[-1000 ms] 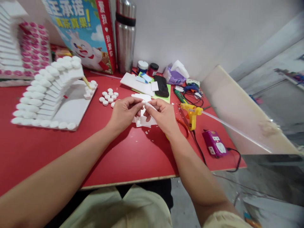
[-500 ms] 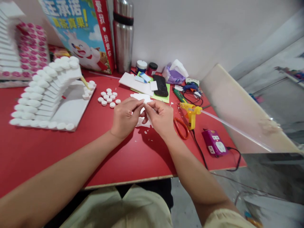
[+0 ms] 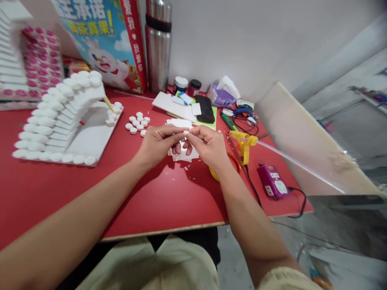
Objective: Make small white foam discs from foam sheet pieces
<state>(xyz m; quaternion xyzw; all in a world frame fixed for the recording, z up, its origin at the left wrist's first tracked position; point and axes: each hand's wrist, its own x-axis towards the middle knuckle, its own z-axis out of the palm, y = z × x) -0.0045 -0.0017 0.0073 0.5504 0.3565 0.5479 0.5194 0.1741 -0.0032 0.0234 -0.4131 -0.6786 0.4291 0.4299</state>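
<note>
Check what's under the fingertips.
White sheets, on the red table; edges show past the left hand and right hand. The hands hide part of the sheets, so anything else there can't be seen.

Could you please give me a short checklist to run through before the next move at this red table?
1. Small white piece secure: ok, pinched between the fingertips of the left hand and right hand.
2. White discs at hand: ok, clustered just beyond the left hand.
3. White stair model clear of both hands: ok, standing apart at the left.
4. Red table free of debris: not ok, white scraps lie near the hands.
5. Yellow glue gun hot enough: cannot tell, its heat isn't visible.
</note>
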